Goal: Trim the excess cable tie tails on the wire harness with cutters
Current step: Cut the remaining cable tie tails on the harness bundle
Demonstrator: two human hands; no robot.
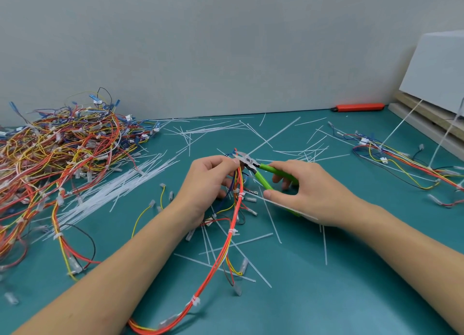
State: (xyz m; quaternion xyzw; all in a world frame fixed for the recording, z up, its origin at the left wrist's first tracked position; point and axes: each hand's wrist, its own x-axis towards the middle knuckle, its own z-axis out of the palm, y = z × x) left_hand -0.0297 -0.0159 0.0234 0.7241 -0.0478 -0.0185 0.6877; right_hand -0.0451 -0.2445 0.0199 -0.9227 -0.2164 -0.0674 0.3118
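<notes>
My left hand (209, 184) grips the upper end of a wire harness (227, 244) of red, orange and yellow wires. The harness runs down toward the near table edge. White cable ties (240, 195) sit along it. My right hand (305, 190) holds green-handled cutters (262, 175) by the handles. Their metal jaws (244, 158) lie against the top of the harness, right beside my left fingertips. Whether a tie tail is between the jaws is too small to tell. A long white tie tail (288, 205) lies across my right thumb.
A big tangle of harnesses (57, 156) fills the left of the teal table (339, 284). Several cut white tie tails (120, 186) litter the middle. More harnesses (401, 163) lie at the right. A red tool (359, 107) rests by the back wall, beside a white box (437, 70).
</notes>
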